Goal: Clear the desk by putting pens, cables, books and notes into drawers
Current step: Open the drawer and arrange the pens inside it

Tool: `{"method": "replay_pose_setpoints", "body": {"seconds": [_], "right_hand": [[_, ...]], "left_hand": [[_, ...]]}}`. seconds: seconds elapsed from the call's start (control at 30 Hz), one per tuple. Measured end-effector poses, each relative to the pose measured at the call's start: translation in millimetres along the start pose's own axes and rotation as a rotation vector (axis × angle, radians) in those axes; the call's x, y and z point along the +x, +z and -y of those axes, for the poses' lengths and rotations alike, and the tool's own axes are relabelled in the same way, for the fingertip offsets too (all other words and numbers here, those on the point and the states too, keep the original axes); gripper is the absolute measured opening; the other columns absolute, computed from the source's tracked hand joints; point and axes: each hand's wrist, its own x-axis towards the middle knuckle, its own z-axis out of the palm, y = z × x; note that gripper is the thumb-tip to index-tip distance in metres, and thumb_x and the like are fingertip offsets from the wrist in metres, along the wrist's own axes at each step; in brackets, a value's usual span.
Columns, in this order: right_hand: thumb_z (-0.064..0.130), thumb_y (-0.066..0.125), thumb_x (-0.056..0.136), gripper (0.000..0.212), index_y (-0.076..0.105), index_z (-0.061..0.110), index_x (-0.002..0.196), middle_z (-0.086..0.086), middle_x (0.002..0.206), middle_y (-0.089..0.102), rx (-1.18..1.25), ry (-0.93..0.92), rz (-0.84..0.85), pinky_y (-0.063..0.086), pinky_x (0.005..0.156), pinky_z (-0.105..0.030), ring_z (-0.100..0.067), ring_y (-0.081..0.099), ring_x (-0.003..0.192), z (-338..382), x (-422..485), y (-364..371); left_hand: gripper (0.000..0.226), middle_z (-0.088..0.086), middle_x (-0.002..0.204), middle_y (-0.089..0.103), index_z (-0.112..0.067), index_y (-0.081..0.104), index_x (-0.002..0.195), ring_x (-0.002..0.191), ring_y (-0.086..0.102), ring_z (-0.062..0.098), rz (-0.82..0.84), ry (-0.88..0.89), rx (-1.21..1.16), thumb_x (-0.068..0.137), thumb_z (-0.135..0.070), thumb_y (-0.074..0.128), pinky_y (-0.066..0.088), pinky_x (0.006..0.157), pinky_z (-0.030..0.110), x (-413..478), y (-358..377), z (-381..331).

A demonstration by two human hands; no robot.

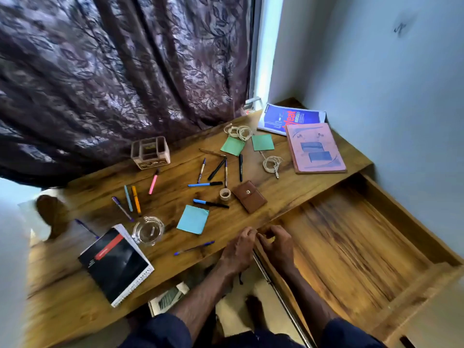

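Observation:
The wooden drawer (356, 249) at the right stands pulled out with nothing in it. My right hand (277, 246) curls over the drawer's left wall by the desk's front edge. My left hand (238, 251) is curled beside it, touching it, with nothing visible in it. On the desk (163, 194) lie several pens, among them a blue pen (194, 248) near the front, two coiled white cables (238, 131) (272, 164), a blue book (291, 119), a pink book (316, 148), a black spiral notebook (116, 264), a blue note (192, 219) and two green notes (233, 145) (263, 142).
A brown wallet (249, 196), a tape roll (225, 194), a glass ashtray (148, 231) and a desk organizer (150, 152) also sit on the desk. A dark curtain (125, 71) hangs behind it and a wall (401, 96) closes the right side.

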Motion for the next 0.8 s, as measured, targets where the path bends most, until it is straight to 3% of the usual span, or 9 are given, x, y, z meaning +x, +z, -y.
{"method": "replay_pose_setpoints", "body": {"seconds": [0.2,0.37,0.5,0.67,0.8], "right_hand": [[0.01,0.082,0.079,0.013,0.073,0.007,0.088,-0.006,0.086,0.068,0.008,-0.029,0.015,0.056,0.07,-0.042,-0.02,0.064,0.075,34,-2,19],[0.018,0.082,0.081,0.015,0.073,0.012,0.091,-0.004,0.089,0.07,-0.027,-0.046,0.061,0.054,0.067,-0.026,-0.014,0.064,0.073,55,-8,37],[0.021,0.081,0.083,0.015,0.072,0.014,0.093,-0.003,0.091,0.07,-0.038,-0.065,0.099,0.057,0.071,-0.034,-0.016,0.066,0.079,69,-14,53],[0.021,0.081,0.084,0.018,0.072,0.012,0.097,-0.002,0.096,0.07,-0.046,-0.131,0.149,0.058,0.072,-0.034,-0.014,0.066,0.081,88,-19,75],[0.019,0.08,0.085,0.016,0.072,0.013,0.097,-0.002,0.098,0.07,-0.029,-0.19,0.215,0.058,0.073,-0.037,-0.015,0.066,0.082,108,-17,96]], "left_hand": [[0.048,0.005,0.149,0.049,-0.014,0.048,0.145,0.131,0.054,0.025,-0.111,-0.047,-0.035,0.097,-0.014,0.054,0.05,0.103,0.032,-18,-29,31],[0.053,0.005,0.148,0.05,-0.014,0.049,0.144,0.131,0.054,0.022,-0.166,-0.083,-0.073,0.092,-0.005,0.055,0.048,0.103,0.027,-36,-40,59],[0.05,0.004,0.145,0.051,-0.015,0.051,0.142,0.13,0.054,0.022,-0.185,-0.112,-0.065,0.093,-0.007,0.053,0.049,0.103,0.029,-53,-44,78],[0.043,0.003,0.145,0.052,-0.016,0.054,0.138,0.13,0.053,0.02,-0.206,-0.187,-0.06,0.095,-0.011,0.053,0.05,0.101,0.03,-71,-50,99],[0.037,0.001,0.135,0.057,-0.016,0.059,0.129,0.125,0.056,0.022,-0.268,-0.359,-0.016,0.091,-0.016,0.059,0.051,0.098,0.034,-85,-64,120]]}}
